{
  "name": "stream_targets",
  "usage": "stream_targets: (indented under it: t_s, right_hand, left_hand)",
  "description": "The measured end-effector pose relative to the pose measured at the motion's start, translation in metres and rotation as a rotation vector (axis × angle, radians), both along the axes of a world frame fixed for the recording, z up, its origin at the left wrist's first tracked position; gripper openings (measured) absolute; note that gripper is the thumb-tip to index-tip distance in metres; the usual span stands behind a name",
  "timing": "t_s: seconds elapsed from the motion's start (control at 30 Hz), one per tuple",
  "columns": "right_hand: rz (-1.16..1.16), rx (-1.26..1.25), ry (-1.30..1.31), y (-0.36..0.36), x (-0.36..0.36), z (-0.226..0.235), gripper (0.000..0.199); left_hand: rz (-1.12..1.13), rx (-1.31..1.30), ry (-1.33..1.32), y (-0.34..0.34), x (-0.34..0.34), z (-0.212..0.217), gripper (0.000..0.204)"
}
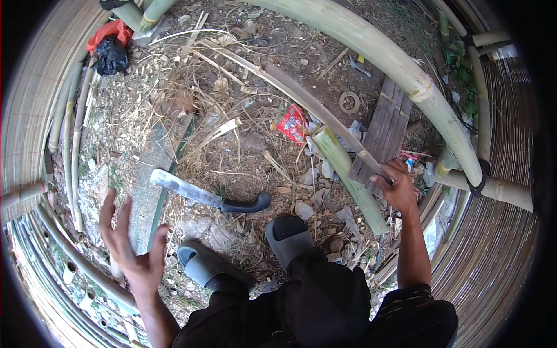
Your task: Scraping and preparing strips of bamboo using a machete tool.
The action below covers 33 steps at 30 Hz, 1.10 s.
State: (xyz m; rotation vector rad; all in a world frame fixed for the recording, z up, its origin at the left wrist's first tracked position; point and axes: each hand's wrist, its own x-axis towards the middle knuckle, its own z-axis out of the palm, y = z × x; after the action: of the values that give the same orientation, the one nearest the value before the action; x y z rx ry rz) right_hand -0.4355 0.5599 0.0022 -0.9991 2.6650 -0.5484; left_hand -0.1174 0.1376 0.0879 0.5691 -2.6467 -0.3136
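My right hand [397,185] is closed round the near end of a long, flat bamboo strip [313,106]. The strip slants away to the far left, over the littered ground. Under and beside it lies a short green bamboo piece [342,168]. My left hand [130,243] is raised at the left, fingers spread and holding nothing. Between my hands, a machete [188,188] with a broad steel blade and black handle lies on the ground. Its blade crosses the edge of a grey-green board [152,185], which is nearest to my left hand.
A thick bamboo pole [371,49] arches across the far right. Dark wooden planks [387,124] lie beside my right hand. Near the middle are a red wrapper [292,123] and wood shavings. Bamboo poles [72,133] and a black plastic bag [111,55] line the left.
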Motion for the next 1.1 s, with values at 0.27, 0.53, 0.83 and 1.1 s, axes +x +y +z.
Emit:
stream_targets:
  t_s: [0.27, 0.53, 0.83, 1.1]
  right_hand:
    - [0.561, -0.148, -0.291, -0.112, 0.028, 0.065, 0.035]
    - [0.178, -0.445, -0.069, -0.131, 0.085, 0.022, 0.039]
    - [0.034, -0.567, -1.478, -0.161, 0.182, -0.048, 0.066]
    - [-0.609, -0.441, -0.835, -0.058, 0.065, -0.062, 0.048]
  left_hand:
    - [-0.399, 0.038, -0.395, 0.02, -0.045, -0.039, 0.062]
    - [-0.071, 0.95, -0.446, 0.04, -0.014, -0.072, 0.012]
    - [-0.071, 1.463, -0.154, 0.083, -0.044, -0.1, 0.032]
    - [0.027, 1.451, -0.065, 0.066, -0.026, -0.087, 0.04]
